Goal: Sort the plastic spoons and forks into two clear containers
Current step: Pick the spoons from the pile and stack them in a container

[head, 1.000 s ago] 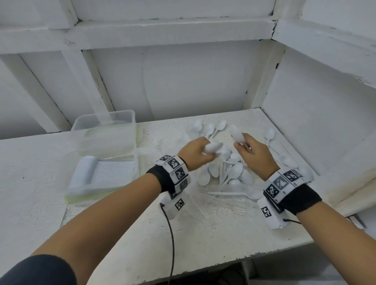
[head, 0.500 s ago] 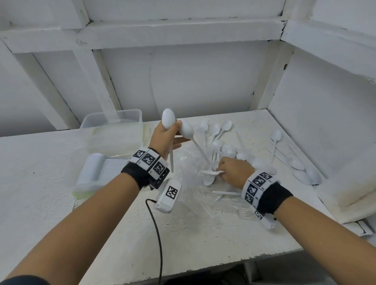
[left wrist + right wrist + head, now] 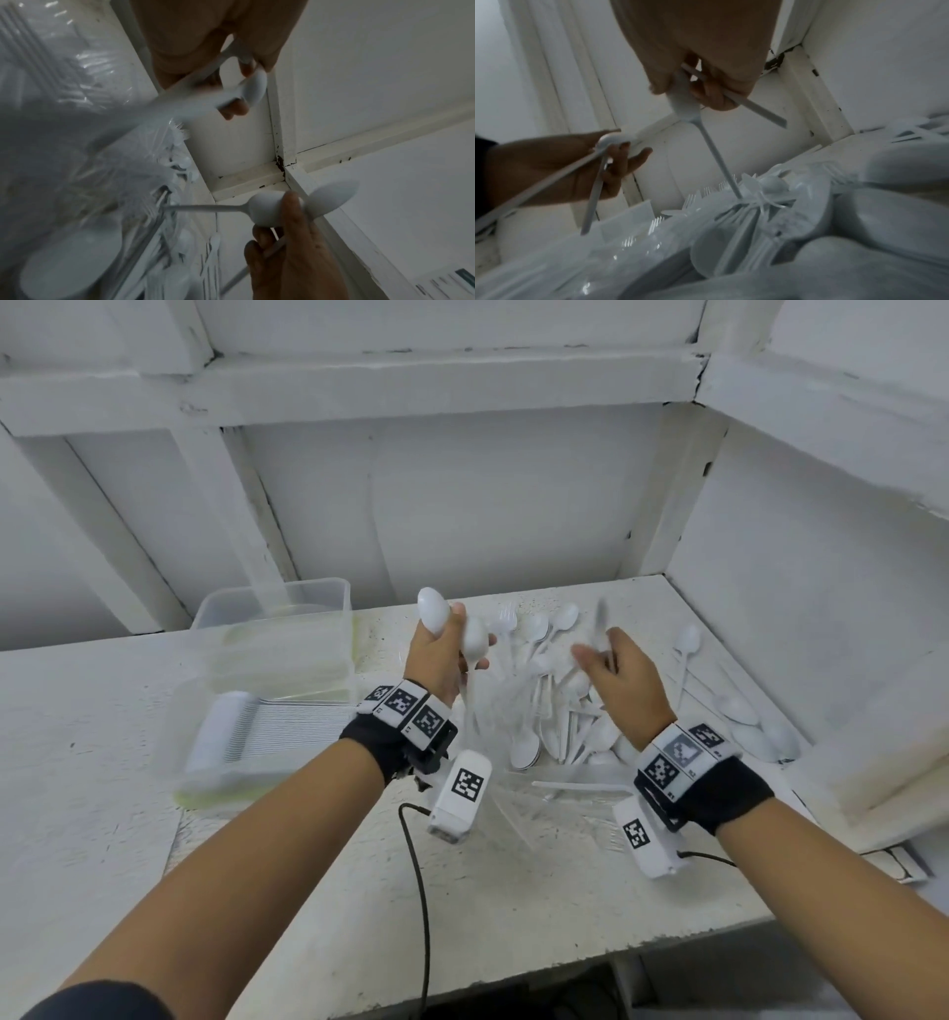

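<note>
My left hand (image 3: 454, 642) is raised above the table and grips two white spoons (image 3: 434, 614), bowls up; in the left wrist view their bowls (image 3: 267, 211) fan apart at my fingertips. To its right, my right hand (image 3: 595, 654) pinches a white spoon (image 3: 686, 105) by the bowl, plus a second white handle (image 3: 757, 110). Both hands hover over the loose pile of white spoons and clear forks (image 3: 554, 721). Two clear containers stand at the left: the back container (image 3: 277, 613), and the front container (image 3: 205, 793) holding a neat row of white spoons (image 3: 241, 731).
More spoons (image 3: 744, 716) lie scattered toward the right wall (image 3: 821, 608). The table's front edge (image 3: 513, 978) is close to me. Wrist cables (image 3: 423, 891) hang over the table. A back wall with white beams (image 3: 462, 505) closes off the far side.
My right hand has come up from the pile with a spoon pinched in it. The left hand stays raised with its two spoons and has shifted slightly right.
</note>
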Motion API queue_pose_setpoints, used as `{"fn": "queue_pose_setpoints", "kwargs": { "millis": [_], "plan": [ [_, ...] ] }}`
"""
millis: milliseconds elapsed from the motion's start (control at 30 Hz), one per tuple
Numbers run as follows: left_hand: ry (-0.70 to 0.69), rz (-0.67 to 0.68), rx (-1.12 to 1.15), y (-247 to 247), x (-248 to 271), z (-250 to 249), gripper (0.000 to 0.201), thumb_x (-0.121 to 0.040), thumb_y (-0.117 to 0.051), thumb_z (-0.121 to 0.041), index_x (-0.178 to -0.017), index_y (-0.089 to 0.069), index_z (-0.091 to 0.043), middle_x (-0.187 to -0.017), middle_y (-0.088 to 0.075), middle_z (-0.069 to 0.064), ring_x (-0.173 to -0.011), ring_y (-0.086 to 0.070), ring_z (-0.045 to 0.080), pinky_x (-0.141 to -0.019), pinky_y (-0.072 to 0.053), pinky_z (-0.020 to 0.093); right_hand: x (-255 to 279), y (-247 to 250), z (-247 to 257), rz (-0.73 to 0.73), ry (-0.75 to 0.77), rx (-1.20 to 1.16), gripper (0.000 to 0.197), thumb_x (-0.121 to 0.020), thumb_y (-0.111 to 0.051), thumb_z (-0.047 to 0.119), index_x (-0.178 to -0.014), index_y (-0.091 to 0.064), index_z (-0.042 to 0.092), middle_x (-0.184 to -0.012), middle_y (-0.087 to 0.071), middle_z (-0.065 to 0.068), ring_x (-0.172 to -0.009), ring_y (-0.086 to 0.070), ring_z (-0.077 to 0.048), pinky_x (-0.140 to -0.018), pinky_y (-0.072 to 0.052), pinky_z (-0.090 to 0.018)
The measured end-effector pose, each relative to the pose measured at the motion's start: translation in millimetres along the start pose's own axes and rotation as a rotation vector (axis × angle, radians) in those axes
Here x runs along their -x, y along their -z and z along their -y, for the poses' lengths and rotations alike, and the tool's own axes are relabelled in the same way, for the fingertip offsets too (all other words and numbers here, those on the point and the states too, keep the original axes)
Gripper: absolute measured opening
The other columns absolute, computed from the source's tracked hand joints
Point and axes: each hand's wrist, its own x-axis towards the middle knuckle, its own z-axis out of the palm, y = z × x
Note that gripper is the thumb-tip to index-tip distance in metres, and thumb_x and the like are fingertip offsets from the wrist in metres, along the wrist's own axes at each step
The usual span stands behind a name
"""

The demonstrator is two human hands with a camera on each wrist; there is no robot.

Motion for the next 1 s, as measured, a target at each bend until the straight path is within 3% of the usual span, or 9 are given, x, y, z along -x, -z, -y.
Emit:
{"fn": "queue_pose_setpoints", "kwargs": {
  "millis": [133,267,367,500,633,733,800,867,1000],
  "plan": [
    [0.075,-0.030,-0.074,-9,5,9,0.025,-0.097,-0.041,-0.043,-0.091,-0.049,-0.020,-0.079,-0.070,0.009,-0.044,-0.044,0.011,-0.047,-0.032,0.022,-4,5,6,-0.106,-0.019,-0.073,0.016,-0.099,-0.039,0.024,-0.087,-0.040,0.014,-0.070,-0.048,0.003,-0.062,-0.048,-0.012,-0.060,-0.040,-0.028],
    [0.140,-0.069,-0.131,-17,7,17,0.046,-0.093,-0.040,-0.054,-0.083,-0.057,-0.013,-0.057,-0.062,0.002,-0.041,-0.042,0.010,-0.045,-0.032,0.020,-3,11,8,-0.054,0.000,-0.145,0.017,-0.100,-0.036,0.026,-0.083,-0.035,0.029,-0.069,-0.059,-0.006,-0.068,-0.066,-0.026,-0.066,-0.052,-0.041],
    [0.187,-0.036,-0.198,-20,8,18,0.060,-0.090,-0.034,-0.063,-0.071,-0.052,-0.009,-0.052,-0.048,0.003,-0.041,-0.041,0.013,-0.047,-0.034,0.021,-2,14,11,-0.021,0.056,-0.112,0.019,-0.100,-0.038,0.025,-0.081,-0.034,0.030,-0.062,-0.048,-0.003,-0.056,-0.053,-0.020,-0.055,-0.049,-0.035],
    [0.312,0.020,-0.133,-26,14,15,0.063,-0.090,-0.024,-0.068,-0.080,-0.050,-0.012,-0.039,-0.040,-0.003,-0.029,-0.032,0.008,-0.043,-0.031,0.017,-3,16,8,0.050,0.082,-0.001,0.008,-0.096,-0.048,0.026,-0.094,-0.041,0.023,-0.067,-0.044,0.008,-0.055,-0.043,0.000,-0.055,-0.040,-0.018],
    [0.328,0.097,-0.244,-28,13,20,0.067,-0.086,-0.019,-0.073,-0.096,-0.050,-0.014,-0.049,-0.033,-0.002,-0.032,-0.026,0.008,-0.041,-0.024,0.015,-5,14,2,0.099,-0.034,0.189,0.017,-0.095,-0.049,0.021,-0.106,-0.043,0.009,-0.077,-0.050,0.001,-0.067,-0.049,-0.010,-0.057,-0.040,-0.016],
    [0.238,0.236,-0.318,-26,12,25,0.044,-0.086,-0.044,-0.063,-0.084,-0.041,-0.018,-0.059,-0.030,-0.002,-0.043,-0.024,0.008,-0.043,-0.024,0.019,-2,13,2,0.126,-0.085,0.056,0.019,-0.097,-0.044,0.021,-0.110,-0.042,0.007,-0.071,-0.053,-0.003,-0.061,-0.055,-0.015,-0.058,-0.049,-0.029],
    [0.214,0.339,-0.452,-25,12,28,0.030,-0.085,-0.065,-0.036,-0.078,-0.044,-0.016,-0.059,-0.034,-0.003,-0.046,-0.030,0.008,-0.042,-0.029,0.019,1,16,2,0.118,-0.085,-0.053,0.011,-0.099,-0.040,0.023,-0.107,-0.036,0.019,-0.066,-0.049,-0.003,-0.052,-0.053,-0.015,-0.049,-0.047,-0.029],
    [0.160,0.401,-0.701,-26,9,31,0.020,-0.083,-0.069,-0.018,-0.074,-0.051,-0.014,-0.060,-0.042,-0.001,-0.051,-0.039,0.012,-0.045,-0.034,0.019,2,18,0,0.092,-0.091,-0.061,0.014,-0.098,-0.041,0.028,-0.111,-0.035,0.029,-0.064,-0.045,0.000,-0.049,-0.045,-0.013,-0.045,-0.041,-0.027],
    [-0.168,0.628,-1.501,-37,5,32,0.020,-0.087,-0.061,-0.029,-0.082,-0.058,-0.010,-0.088,-0.058,0.006,-0.075,-0.051,0.019,-0.059,-0.038,0.023,0,24,-6,0.097,-0.152,0.201,0.019,-0.095,-0.050,0.028,-0.109,-0.045,0.017,-0.082,-0.054,0.004,-0.075,-0.052,-0.014,-0.067,-0.040,-0.026]
  ]
}}
